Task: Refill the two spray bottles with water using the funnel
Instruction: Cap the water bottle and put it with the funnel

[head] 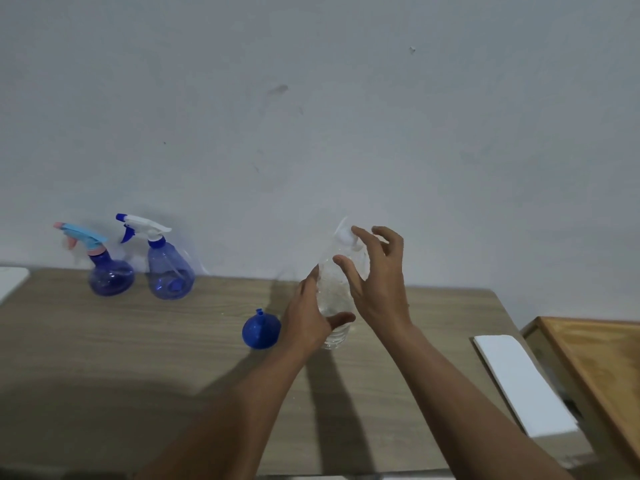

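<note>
A clear plastic water bottle (330,292) with a white cap stands on the wooden table (138,358). My left hand (308,317) grips its lower body from the left, thumb across the front. My right hand (377,275) hovers at the bottle's top with fingers spread and loosely bent near the cap; contact is unclear. A blue funnel (260,330) lies upside down on the table just left of my left hand. Two blue spray bottles stand at the back left by the wall: one with a light blue and pink trigger head (104,268), one with a white and blue trigger head (166,268).
A white flat board (523,379) lies at the table's right edge. A wooden tray or crate (602,358) stands beyond it on the right. A white object (10,278) shows at the far left edge. The grey wall runs right behind the table.
</note>
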A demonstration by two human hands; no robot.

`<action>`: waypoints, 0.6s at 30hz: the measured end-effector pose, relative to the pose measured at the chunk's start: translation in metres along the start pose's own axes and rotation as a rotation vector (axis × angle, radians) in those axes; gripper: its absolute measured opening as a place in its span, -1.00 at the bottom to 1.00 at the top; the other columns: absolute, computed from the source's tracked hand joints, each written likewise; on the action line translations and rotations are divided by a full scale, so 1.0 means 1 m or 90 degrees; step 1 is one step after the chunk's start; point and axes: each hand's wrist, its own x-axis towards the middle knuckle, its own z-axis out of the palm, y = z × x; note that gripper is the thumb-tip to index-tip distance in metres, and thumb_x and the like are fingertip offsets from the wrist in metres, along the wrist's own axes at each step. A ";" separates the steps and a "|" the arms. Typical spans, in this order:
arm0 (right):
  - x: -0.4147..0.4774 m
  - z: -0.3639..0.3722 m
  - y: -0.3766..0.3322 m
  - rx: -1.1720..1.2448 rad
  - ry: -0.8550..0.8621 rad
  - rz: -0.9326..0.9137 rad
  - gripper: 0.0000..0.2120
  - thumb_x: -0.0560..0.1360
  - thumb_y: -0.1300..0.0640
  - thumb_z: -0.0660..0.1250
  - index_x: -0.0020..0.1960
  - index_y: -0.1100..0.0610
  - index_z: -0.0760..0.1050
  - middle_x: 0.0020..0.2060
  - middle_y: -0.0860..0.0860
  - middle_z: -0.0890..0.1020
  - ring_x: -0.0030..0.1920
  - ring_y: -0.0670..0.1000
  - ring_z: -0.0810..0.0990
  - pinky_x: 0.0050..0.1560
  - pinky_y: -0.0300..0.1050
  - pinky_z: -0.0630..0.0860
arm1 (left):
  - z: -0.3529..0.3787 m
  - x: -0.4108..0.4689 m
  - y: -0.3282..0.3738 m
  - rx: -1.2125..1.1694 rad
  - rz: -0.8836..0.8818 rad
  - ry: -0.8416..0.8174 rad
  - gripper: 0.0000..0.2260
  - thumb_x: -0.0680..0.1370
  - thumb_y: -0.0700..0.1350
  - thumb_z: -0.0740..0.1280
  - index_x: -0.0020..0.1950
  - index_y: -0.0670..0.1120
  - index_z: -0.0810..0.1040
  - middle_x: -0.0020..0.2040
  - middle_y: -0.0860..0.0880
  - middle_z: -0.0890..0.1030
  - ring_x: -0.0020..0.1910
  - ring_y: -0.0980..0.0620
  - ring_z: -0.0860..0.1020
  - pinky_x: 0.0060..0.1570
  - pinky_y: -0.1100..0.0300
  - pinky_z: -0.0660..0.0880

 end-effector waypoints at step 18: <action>-0.058 0.097 0.027 0.021 0.025 0.178 0.09 0.50 0.04 0.52 0.49 -0.48 -0.32 0.46 0.13 0.42 0.37 0.06 0.49 0.25 -0.09 0.44 | -0.060 0.005 -0.143 0.337 0.052 -0.024 -0.36 0.53 0.14 0.40 0.55 0.03 0.28 0.44 -0.03 0.47 0.36 -0.12 0.47 0.39 0.00 0.37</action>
